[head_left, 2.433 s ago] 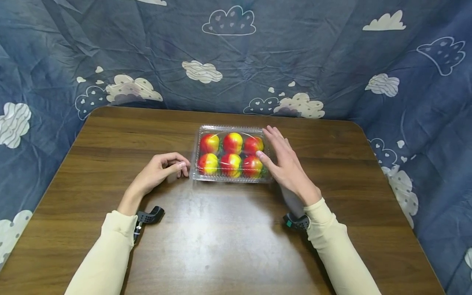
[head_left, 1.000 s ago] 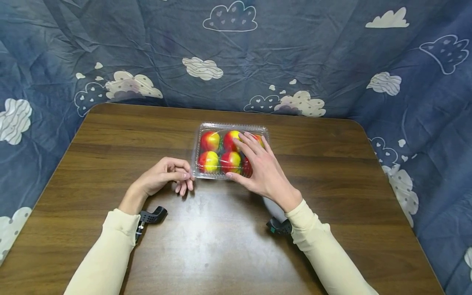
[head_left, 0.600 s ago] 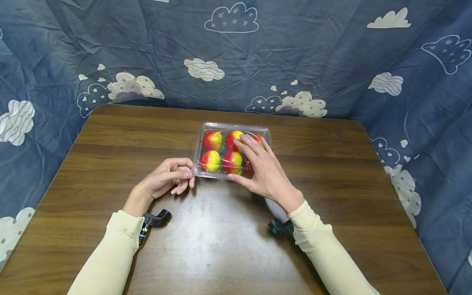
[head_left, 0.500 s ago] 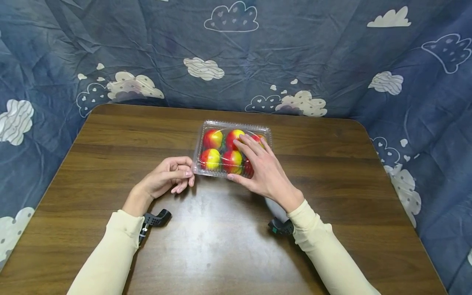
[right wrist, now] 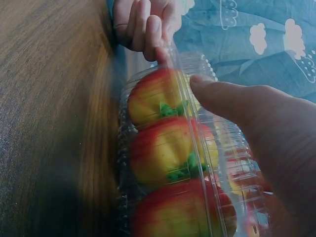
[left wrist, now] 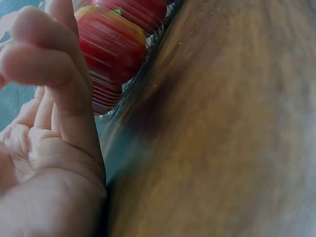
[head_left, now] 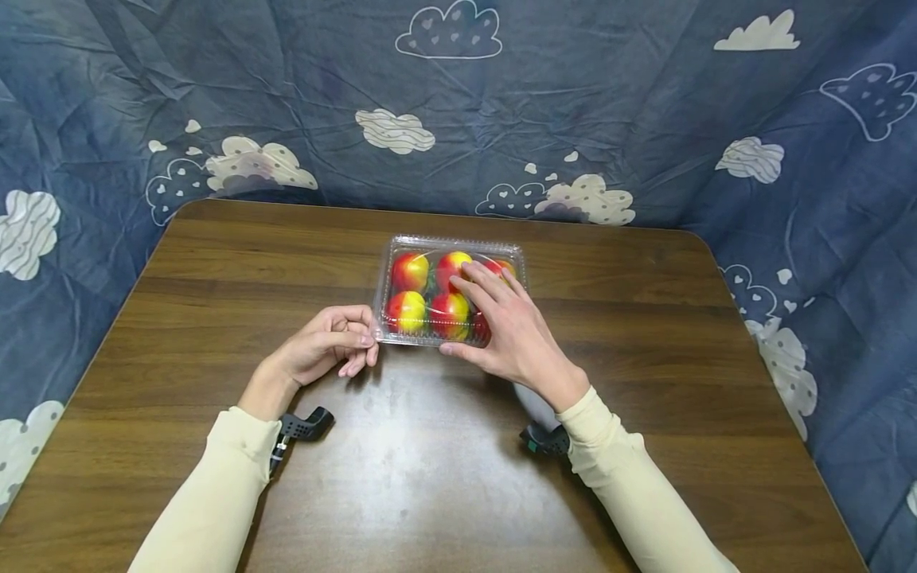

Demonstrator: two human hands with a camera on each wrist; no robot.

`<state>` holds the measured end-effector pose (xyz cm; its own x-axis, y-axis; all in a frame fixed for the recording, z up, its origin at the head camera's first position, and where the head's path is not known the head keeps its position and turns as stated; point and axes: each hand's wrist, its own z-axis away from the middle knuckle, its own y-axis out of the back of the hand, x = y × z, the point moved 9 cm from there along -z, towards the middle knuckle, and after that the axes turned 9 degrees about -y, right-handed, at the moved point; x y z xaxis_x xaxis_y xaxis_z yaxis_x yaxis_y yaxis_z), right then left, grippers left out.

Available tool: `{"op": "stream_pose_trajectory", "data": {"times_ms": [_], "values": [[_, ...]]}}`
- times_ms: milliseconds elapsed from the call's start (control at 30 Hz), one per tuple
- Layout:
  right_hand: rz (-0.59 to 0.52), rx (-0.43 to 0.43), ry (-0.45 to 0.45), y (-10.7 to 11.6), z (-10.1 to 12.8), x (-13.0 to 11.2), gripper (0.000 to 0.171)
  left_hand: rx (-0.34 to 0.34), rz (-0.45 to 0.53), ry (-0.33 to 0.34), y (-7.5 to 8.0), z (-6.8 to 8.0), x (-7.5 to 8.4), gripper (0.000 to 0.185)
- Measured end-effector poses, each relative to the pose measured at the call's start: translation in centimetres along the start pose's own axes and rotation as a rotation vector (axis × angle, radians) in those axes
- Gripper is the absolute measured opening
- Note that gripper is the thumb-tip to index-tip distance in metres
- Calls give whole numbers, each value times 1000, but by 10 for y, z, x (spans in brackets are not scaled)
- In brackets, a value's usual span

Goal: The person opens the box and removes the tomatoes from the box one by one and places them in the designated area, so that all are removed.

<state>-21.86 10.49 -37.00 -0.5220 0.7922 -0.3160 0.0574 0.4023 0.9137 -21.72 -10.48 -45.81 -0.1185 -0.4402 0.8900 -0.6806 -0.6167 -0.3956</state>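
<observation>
Curtain (head_left: 301, 87): blue, cloud-printed, hangs behind.
Desk (head_left: 401, 493): brown, wood-grained.
Box (head_left: 430, 245): clear plastic, stands on the desk's far half.
Right hand (head_left: 512, 330): grip wide, spread over the box's right part.
Left hand (head_left: 322, 342): grip narrow, pinches the box's near left corner.
Fruits (head_left: 407, 312): six, red-yellow, inside.

You have a brown wood-grain table (head_left: 666, 350) with rounded far corners before you; creased blue cloth (head_left: 322, 76) printed with pale clouds (head_left: 394, 131) hangs beyond the table and along both its sides, and a whitish glare (head_left: 390, 461) lies on its near middle.
</observation>
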Motion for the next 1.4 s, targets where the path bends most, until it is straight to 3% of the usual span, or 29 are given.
{"op": "stream_pose_trajectory", "data": {"times_ms": [700, 1400], "values": [[59, -6, 15, -2, 0, -2, 89, 38, 12, -13, 3, -3, -3, 22], [19, 11, 5, -2, -2, 2, 86, 77, -4, -19, 5, -3, -4, 21]]}}
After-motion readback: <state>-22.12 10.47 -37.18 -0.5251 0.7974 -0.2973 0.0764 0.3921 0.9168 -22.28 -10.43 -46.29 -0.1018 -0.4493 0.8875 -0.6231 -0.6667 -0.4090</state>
